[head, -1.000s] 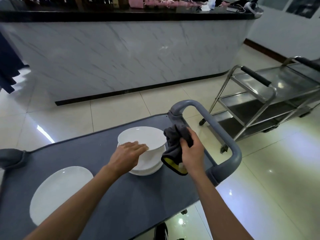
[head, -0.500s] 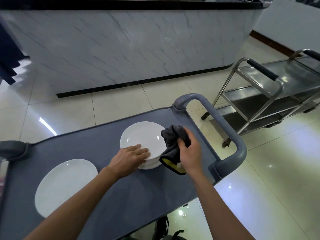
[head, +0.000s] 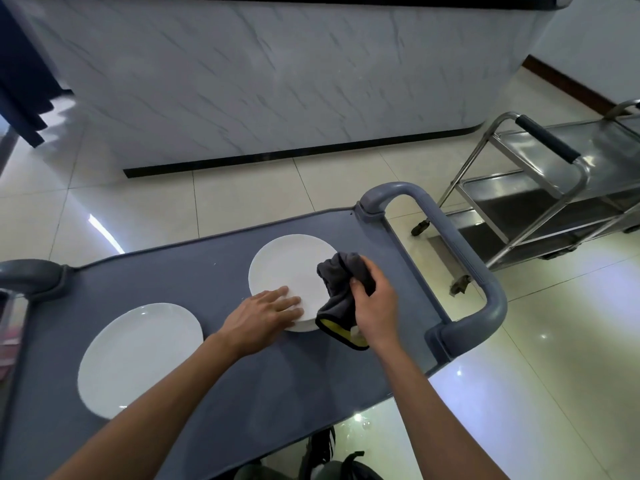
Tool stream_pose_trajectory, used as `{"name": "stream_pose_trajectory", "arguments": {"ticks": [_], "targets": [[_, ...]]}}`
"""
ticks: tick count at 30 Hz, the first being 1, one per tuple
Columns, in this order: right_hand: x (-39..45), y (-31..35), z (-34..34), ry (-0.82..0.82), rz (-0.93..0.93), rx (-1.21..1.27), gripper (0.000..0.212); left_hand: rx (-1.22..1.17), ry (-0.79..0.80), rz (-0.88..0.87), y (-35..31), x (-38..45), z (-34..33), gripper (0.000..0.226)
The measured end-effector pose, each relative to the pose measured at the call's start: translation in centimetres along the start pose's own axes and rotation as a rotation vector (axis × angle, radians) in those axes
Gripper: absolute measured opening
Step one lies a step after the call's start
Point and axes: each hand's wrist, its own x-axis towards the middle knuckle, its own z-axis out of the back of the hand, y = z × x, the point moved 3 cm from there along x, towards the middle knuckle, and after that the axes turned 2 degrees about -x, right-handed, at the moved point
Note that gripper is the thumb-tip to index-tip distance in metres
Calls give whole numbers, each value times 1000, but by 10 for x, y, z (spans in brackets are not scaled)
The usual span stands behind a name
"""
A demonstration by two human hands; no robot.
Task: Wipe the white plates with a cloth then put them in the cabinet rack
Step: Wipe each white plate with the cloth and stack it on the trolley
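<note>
A stack of white plates [head: 287,265] sits on the grey cart top [head: 214,271], towards its right end. My left hand [head: 263,315] lies on the near rim of the top plate with fingers straight. My right hand [head: 374,303] grips a dark grey cloth with a yellow edge [head: 341,296] at the stack's right rim; the cloth hangs over part of the plate. A single white plate [head: 138,355] lies flat on the cart's left part.
The cart has grey loop handles at the right [head: 464,258] and left [head: 31,275] ends. A steel trolley [head: 554,188] stands to the right on the tiled floor. A marble counter front [head: 277,81] runs across behind. Dark bags [head: 329,462] lie under the cart's near edge.
The view has tilted downward. My left hand slid from the plate's middle to its near rim. The right hand and cloth stay at the stack's right side.
</note>
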Motion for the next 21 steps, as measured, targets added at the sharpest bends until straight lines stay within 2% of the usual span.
{"name": "stream_pose_trajectory", "arguments": {"ticks": [4,7,10,17,21], "targets": [[0,0,-6,21,3,-15,37,-23,17,9,1,-2,-6,35],[0,2,-12,36,21,-22,36,-35,-44,42,-4,-1,0,29],[0,5,-21,67,37,-15,36,-47,-81,138,-4,-6,4,37],[2,19,-58,162,101,-26,38,9,-123,349,12,-32,17,33],[-2,32,-85,224,137,-15,38,60,-81,489,20,-57,27,42]]}}
